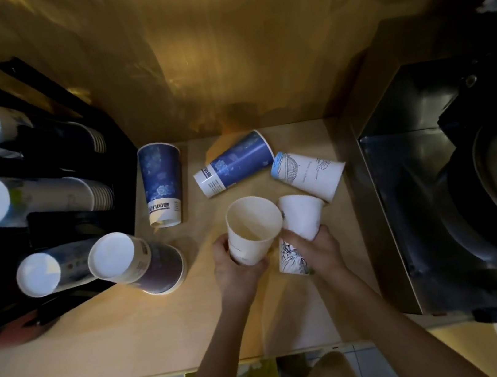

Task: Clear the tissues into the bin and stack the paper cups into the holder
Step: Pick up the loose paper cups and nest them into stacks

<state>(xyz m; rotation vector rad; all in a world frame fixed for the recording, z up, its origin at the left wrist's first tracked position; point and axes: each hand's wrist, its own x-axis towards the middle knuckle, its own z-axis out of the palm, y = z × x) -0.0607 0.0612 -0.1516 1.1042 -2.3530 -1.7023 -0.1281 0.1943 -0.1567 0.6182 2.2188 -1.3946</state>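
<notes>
**Two cups in hand, four more loose on the desk**

Head view: at lower centre of the frame the left hand (235, 263) has its fingers wrapped around the base of an upright cream cup (253, 229), mouth open toward the camera. Just to its right, the right hand (317, 249) grips a white cup (303, 215) tilted against the cream cup's rim; a second cup with a line drawing (290, 258) sits under the same hand, and whether the fingers also hold it cannot be told. The step appears to be nesting one cup into another.

On the desk (102, 339) lie more cups on their sides: a blue floral cup (161, 185) left of centre, another blue cup (232, 165) at centre, a white illustrated cup (309, 174) to the right. A dark cup (137, 263) stands upside down beside the black cup holder (52, 224), which fills the left of the frame and already carries several stacks. No tissues or bin can be made out.

Risks from here: the cups differ in size and print, so forcing unlike cups together could jam or crush a thin rim. The tilted white cup could slip if the grip is only on its base. A sweeping forearm could roll the lying cups off the desk edge.
</notes>
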